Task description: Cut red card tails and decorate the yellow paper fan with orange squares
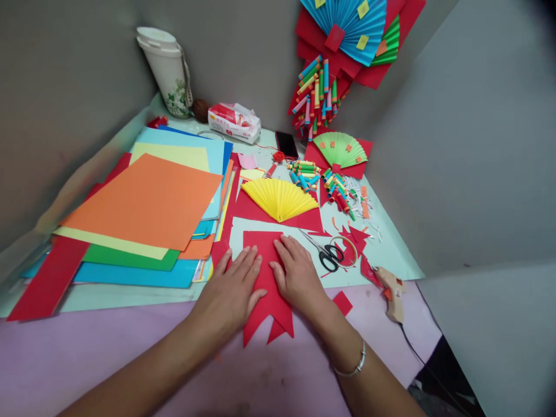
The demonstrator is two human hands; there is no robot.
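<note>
A red paper banner (pixel 263 278) with a notched, swallow-tail end lies flat in front of me. My left hand (pixel 230 286) rests on its left side, fingers stretched out. On its right edge lies my right hand (pixel 299 272), palm down with the fingers extended. Neither hand grips anything. Just beyond the banner, a yellow folded paper fan (pixel 280 200) sits on red paper. Black-handled scissors (pixel 328 255) lie to the right of my right hand, beside a roll of tape (pixel 347 252). A small red paper piece (pixel 343 303) shows near my right wrist.
Stacked coloured paper (pixel 143 202) covers the left side. A glue gun (pixel 393 295) with its cord lies at the right. Behind are a white cup (pixel 167 72), a tissue pack (pixel 234 123), a phone (pixel 286 145), a green fan (pixel 340 150) and rolled paper tubes (pixel 336 191). Fan decorations (pixel 347 29) hang on the wall.
</note>
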